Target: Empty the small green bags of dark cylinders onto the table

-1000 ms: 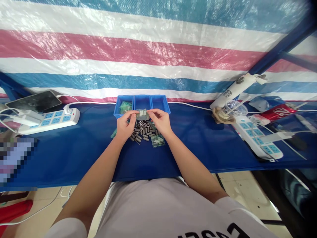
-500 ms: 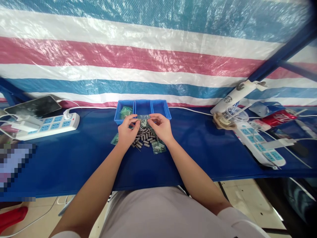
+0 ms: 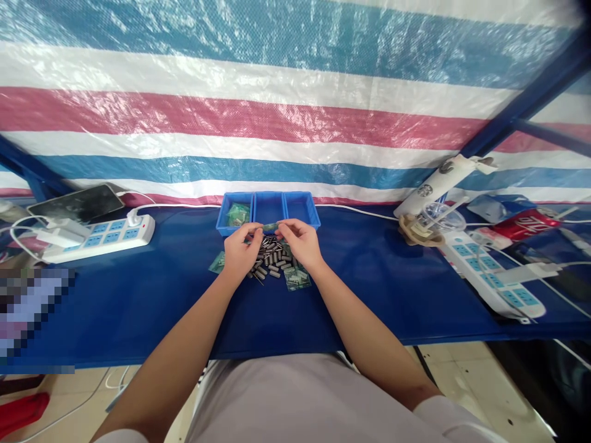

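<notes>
Between my two hands a small green-tinted plastic bag is stretched, seen almost edge-on. My left hand pinches its left end and my right hand its right end. Below them lies a loose pile of small metal cylinders and pins, partly covered by my fingers. A filled clear-green bag rests at the pile's right front. Another green bag lies left of the pile, beside my left wrist. Behind my hands stands a blue three-part bin, with green bags in its left compartment.
On the left are a power strip and a dark tablet-like device. To the right stand a white cup-like tube, a plastic cup, a red can and another power strip. White cables run along the back.
The bag in my hands has tipped from facing me to nearly edge-on. Both hands still pinch it. The whole view has shifted slightly.
</notes>
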`<state>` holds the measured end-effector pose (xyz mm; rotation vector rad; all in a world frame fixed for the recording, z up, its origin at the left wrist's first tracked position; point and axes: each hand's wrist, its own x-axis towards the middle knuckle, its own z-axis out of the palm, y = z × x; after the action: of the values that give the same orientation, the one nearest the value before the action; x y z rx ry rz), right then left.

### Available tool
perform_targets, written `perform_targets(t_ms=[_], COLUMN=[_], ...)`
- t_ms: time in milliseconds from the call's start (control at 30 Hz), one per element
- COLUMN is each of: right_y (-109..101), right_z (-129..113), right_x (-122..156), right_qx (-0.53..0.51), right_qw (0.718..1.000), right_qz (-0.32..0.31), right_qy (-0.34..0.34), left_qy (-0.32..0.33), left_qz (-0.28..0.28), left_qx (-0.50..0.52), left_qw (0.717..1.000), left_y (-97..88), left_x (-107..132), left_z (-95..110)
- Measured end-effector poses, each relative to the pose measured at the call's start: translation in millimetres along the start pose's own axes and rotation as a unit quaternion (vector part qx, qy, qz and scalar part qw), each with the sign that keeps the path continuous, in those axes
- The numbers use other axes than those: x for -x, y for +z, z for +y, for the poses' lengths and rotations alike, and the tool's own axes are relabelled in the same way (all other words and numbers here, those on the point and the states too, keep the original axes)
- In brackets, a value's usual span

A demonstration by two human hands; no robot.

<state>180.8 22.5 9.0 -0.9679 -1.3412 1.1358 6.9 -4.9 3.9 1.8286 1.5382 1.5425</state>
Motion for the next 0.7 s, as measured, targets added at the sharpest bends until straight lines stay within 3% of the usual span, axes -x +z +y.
perform_targets(t_ms=[133, 367, 700], right_y=[-0.8, 0.0, 2.7], right_z=[-1.7, 5.1, 8.1], right_x=[-0.7, -2.4, -0.8], right_qx=[0.029, 0.029, 0.091], right_qw=[0.999, 0.998, 0.994], right_qz=[0.026, 0.046, 0.033], right_qy=[-0.007, -0.035, -0.045], left_qy=[0.008, 0.002, -0.015], left_qz=[-0.013, 0.015, 0.002], left_qx=[0.005, 0.013, 0.017], left_qw=[1.000, 1.000, 1.000], left_y=[-2.2, 5.6, 4.5], left_x=[1.9, -0.2, -1.4], left_z=[-1.9, -1.8, -8.6])
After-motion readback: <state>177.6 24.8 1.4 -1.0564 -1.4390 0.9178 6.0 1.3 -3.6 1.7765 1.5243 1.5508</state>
